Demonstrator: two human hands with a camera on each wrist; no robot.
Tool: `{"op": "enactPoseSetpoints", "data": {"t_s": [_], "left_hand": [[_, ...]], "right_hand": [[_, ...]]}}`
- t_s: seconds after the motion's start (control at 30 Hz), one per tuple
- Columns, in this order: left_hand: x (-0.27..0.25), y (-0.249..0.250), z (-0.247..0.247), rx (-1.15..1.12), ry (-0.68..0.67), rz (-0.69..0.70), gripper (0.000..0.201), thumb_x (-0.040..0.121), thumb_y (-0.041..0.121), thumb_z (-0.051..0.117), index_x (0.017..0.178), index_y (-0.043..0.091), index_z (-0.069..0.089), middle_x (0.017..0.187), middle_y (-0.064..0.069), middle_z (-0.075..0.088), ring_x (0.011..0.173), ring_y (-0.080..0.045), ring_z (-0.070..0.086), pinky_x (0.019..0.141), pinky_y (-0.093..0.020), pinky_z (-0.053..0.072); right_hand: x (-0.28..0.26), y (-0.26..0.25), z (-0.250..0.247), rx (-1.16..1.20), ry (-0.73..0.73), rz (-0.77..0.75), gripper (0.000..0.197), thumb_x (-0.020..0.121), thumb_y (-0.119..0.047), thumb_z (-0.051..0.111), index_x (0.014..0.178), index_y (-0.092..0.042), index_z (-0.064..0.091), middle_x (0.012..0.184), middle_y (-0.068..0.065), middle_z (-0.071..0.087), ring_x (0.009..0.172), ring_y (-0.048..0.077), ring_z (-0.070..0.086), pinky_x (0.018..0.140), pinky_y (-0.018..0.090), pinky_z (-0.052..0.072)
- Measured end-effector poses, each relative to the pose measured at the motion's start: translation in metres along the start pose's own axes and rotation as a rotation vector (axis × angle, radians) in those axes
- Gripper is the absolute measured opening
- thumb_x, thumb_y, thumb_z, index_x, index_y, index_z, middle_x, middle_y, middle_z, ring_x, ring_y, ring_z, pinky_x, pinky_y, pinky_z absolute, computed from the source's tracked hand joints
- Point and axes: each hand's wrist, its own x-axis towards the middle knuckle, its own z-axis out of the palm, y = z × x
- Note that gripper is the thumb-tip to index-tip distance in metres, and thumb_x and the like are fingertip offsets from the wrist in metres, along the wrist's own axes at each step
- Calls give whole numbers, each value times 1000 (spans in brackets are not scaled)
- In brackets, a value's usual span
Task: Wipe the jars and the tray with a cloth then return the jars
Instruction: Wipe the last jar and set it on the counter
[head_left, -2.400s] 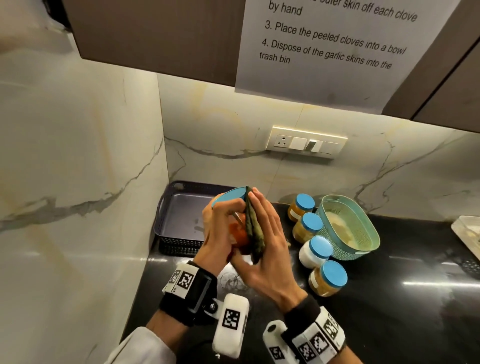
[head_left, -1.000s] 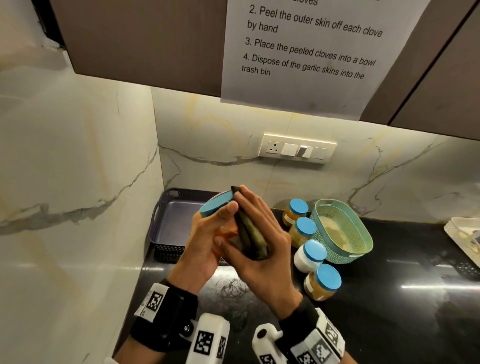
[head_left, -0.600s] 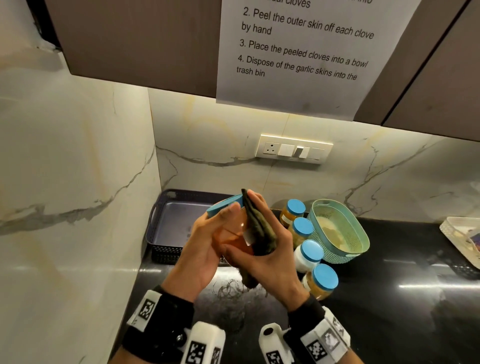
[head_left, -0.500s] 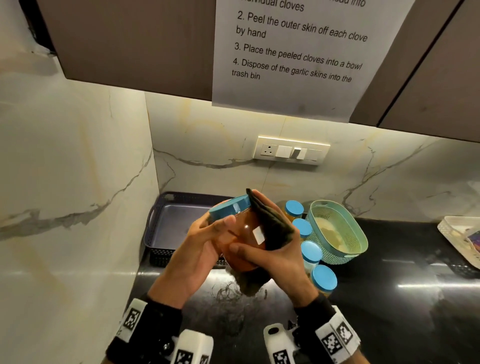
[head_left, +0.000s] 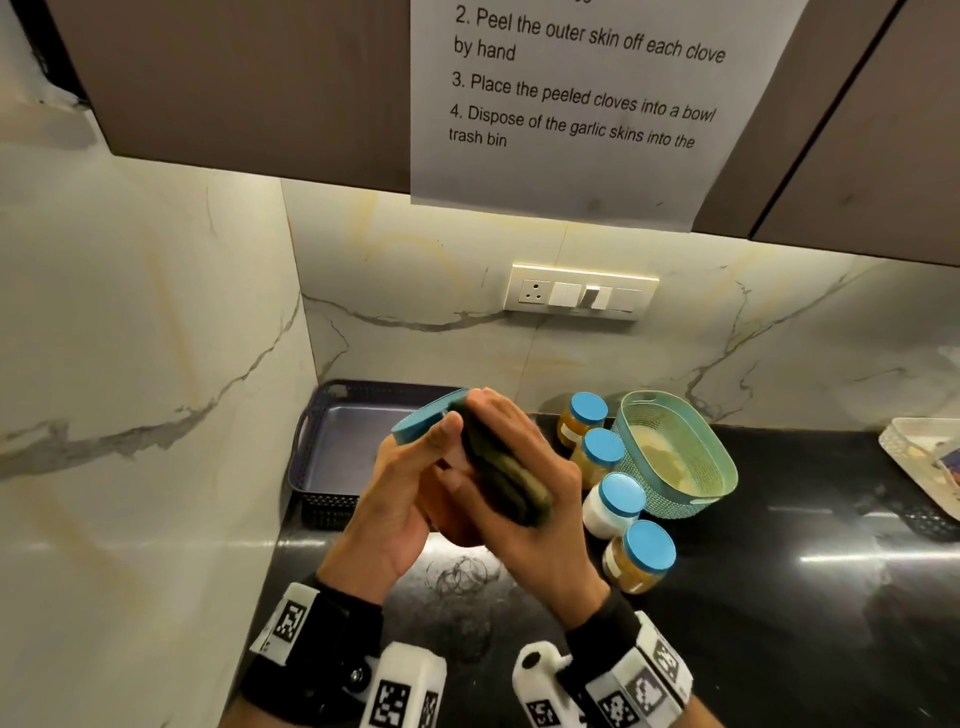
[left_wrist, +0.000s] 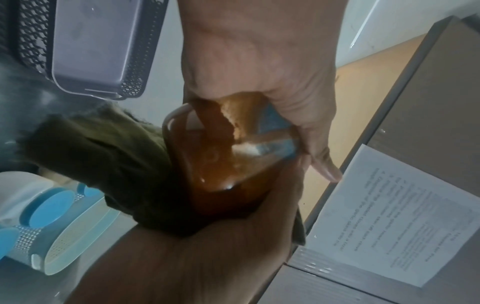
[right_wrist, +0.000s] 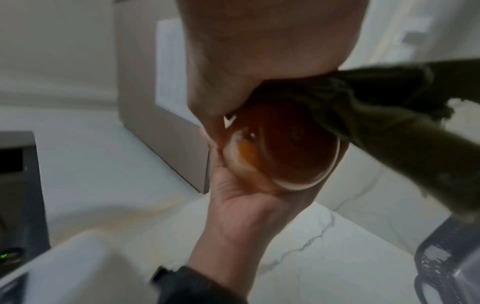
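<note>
My left hand (head_left: 410, 483) grips a tilted jar of amber contents (head_left: 454, 525) by its blue-lidded top (head_left: 421, 423), above the counter in front of the tray. My right hand (head_left: 535, 525) wraps a bunched olive-green cloth (head_left: 506, 480) round the jar's side. The left wrist view shows the jar (left_wrist: 215, 162) with the cloth (left_wrist: 103, 160) against it. The right wrist view shows the jar's base (right_wrist: 285, 148) and the cloth (right_wrist: 389, 123). The dark mesh tray (head_left: 306, 457) sits in the back-left corner with nothing in it. Several blue-lidded jars (head_left: 615, 504) stand in a row to the right.
A teal basket (head_left: 724, 467) sits behind the jar row. A white tray (head_left: 919, 452) is at the far right edge. A tangle of thin wire or hair (head_left: 462, 574) lies on the black counter below my hands. Marble walls close the left and back.
The jar has been turned and tilted in my left hand. The cloth, hanging below the jar half a second ago, is now bunched up against its side under my right hand.
</note>
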Motion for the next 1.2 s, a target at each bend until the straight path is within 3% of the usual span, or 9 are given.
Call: {"op": "enactPoseSetpoints", "data": {"t_s": [0.1,0.27,0.4,0.5,0.63,0.87,1.03,1.13,1.2], "left_hand": [[3,-2,-2,22,20,13,80,38,55,103,106,18,81,109,-13,77,97,-26,74,78,-37,64],[2,-2,-6,-31,-12,-5,78,37,52,104,102,16,81,106,-10,78,96,-23,76,74,-35,64],[4,-6,-3,29,45,5,91,41,57,101,114,10,75,107,-13,77,96,-26,74,74,-36,62],[6,-3,-6,0,24,5,80,42,55,102,107,13,80,109,-14,77,98,-26,75,81,-39,64],[5,-6,-4,25,130,-15,97,49,62,98,123,5,72,123,-21,73,112,-35,72,87,-45,63],[1,6,0,49,20,-125,41,89,43,65,114,12,75,111,-14,78,96,-24,77,75,-34,63],[7,11,-9,47,-92,-93,65,48,50,100,101,17,84,101,-10,78,88,-21,76,72,-31,63],[11,7,-8,10,-68,-79,81,49,46,102,115,7,78,114,-21,75,99,-28,75,83,-38,63],[11,4,-10,-4,-25,-63,92,52,44,101,128,4,70,126,-26,69,108,-33,71,93,-43,60]], "right_hand": [[2,-6,5,60,25,137,63,90,-10,80,147,-19,55,143,-2,66,137,19,61,112,44,52],[-5,1,3,-139,-33,-76,62,86,-6,83,144,-10,60,153,5,58,149,28,47,120,53,42],[9,3,1,19,-24,152,55,96,-16,74,148,-19,56,145,3,65,135,21,62,109,51,54],[-1,2,6,-110,-39,65,54,97,-13,71,149,-12,55,156,4,56,149,25,47,118,51,45],[-9,16,3,-239,-118,-35,66,90,-15,76,151,-9,51,162,4,47,157,26,35,123,56,37],[-2,17,-13,11,-64,214,92,73,1,93,152,-11,48,156,0,55,147,18,51,117,44,48],[6,3,-21,141,-104,407,77,72,14,84,125,-35,57,112,-33,73,112,-11,67,87,10,54],[3,0,-12,100,-63,340,80,71,14,86,134,-26,57,123,-25,73,120,-5,66,95,15,55],[0,0,-6,101,-25,232,87,72,13,88,146,-16,53,142,-8,66,136,11,60,110,32,53]]}}
